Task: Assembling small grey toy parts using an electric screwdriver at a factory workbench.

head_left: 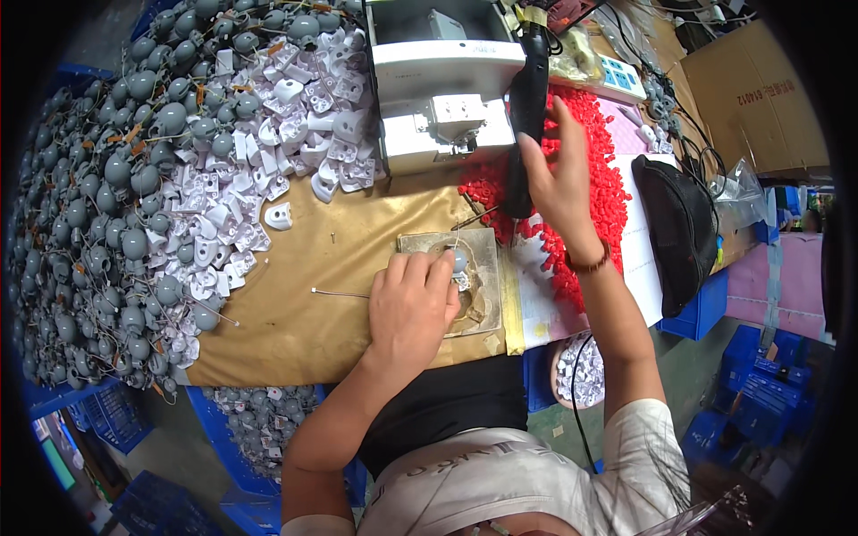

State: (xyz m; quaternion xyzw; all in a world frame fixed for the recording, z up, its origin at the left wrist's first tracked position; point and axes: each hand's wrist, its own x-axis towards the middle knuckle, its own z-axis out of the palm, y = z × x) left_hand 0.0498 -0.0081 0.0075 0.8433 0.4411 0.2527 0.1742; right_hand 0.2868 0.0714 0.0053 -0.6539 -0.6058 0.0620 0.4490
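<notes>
My left hand (pixel 411 299) is closed at the fingertips on a small grey ball-shaped part (pixel 460 261). That part sits in the hollow of a square, worn fixture block (pixel 485 268), and the fingers hide some of it. A thin white wire (pixel 340 292) runs leftward from under the hand. My right hand (pixel 565 183) is raised with thumb and fingers apart, right beside a black upright power screwdriver (pixel 527 116). Its thumb overlaps the tool's edge; whether it touches I cannot tell. The screwdriver's thin bit points down toward the fixture.
Grey ball parts with wires (pixel 116 196) and white plastic shells (pixel 313 116) are heaped at left. A metal machine (pixel 447 116) stands at the back. Small red parts (pixel 599 188) spread under my right arm, beside a black pouch (pixel 675 232). A cardboard box (pixel 751 98) sits far right.
</notes>
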